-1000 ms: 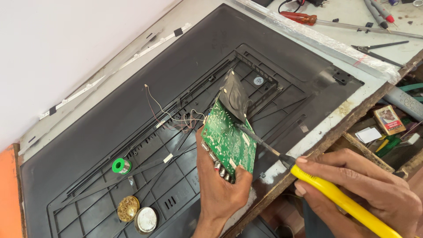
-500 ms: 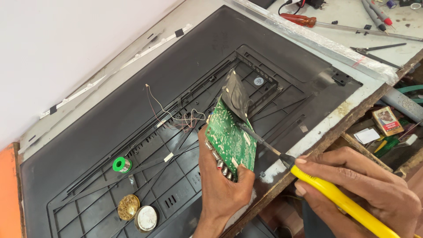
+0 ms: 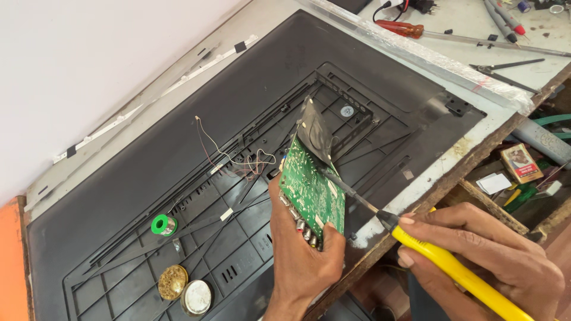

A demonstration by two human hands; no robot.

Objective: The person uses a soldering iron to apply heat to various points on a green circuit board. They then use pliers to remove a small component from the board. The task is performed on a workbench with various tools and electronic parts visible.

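Left hand point(image 3: 303, 261) is closed around the lower edge of a green circuit board point(image 3: 312, 190), holding it tilted upright over the black back panel point(image 3: 178, 160) that covers most of the desk point(image 3: 476, 30). A dark flexible sheet point(image 3: 314, 131) sticks up off the board's top edge. Thin wires point(image 3: 238, 160) trail from the board area across the panel

Right hand point(image 3: 482, 255) is wrapped around the yellow handle of a soldering iron point(image 3: 452, 270); its dark metal tip touches the board's face near the upper right edge

On the panel, left of the hands: green solder spool point(image 3: 163, 224), below it a brass-coloured round tin point(image 3: 173, 282) and a silver round lid point(image 3: 197, 297) just beside each other

Far desk edge: red-handled screwdriver point(image 3: 404, 28), tweezers point(image 3: 505, 66), both well apart from the board. Lower right, under the desk edge, a small printed box point(image 3: 520, 163) among clutter. Orange surface point(image 3: 11, 261) at far left
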